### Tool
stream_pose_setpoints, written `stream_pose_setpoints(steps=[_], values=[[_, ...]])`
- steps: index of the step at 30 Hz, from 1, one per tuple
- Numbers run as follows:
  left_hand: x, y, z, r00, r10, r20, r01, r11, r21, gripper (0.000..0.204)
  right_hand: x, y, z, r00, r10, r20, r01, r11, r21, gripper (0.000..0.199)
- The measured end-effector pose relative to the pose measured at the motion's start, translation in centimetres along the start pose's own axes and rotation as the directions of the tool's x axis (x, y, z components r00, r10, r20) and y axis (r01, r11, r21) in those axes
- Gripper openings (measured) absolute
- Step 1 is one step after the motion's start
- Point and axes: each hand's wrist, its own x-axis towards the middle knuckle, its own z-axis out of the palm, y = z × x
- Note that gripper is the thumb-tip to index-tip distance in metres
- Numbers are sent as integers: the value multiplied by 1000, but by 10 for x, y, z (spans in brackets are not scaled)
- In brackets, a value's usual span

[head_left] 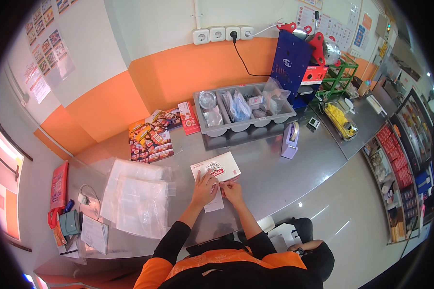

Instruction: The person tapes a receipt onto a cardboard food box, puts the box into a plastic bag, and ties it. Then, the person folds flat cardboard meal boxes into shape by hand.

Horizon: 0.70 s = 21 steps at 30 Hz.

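orng/wht wall (193,72) | pale flr (342,216) | metal tbl (260,166) | brt wndw (6,168) L

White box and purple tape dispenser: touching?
Apart: the head view shows bare steel counter between the white box and the purple tape dispenser.

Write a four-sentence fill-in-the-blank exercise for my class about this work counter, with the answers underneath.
1. The left hand and right hand are at the ____ (near/far) edge of the white box.
2. The clear plastic bags lie to the person's ____ of the box.
3. The tape dispenser is coloured ____.
4. Counting from the left, the black plug sits in the ____ socket.

Missing words: near; left; purple; third.
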Motion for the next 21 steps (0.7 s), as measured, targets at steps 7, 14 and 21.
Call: stream_pose_setpoints(steps=[7,14,21], values=[[1,2,1,999,11,-41,-11,1000,4,21,-4,0,-2,989,-148,-23,138,960,-242,21],[0,6,7,993,-32,-112,37,999,36,18,-6,0,-2,991,-128,-26,119,964,-238,22],[0,4,7,996,-1,-89,7,998,70,17,4,17,-6,992,-124,-1,121,969,-216,22]])
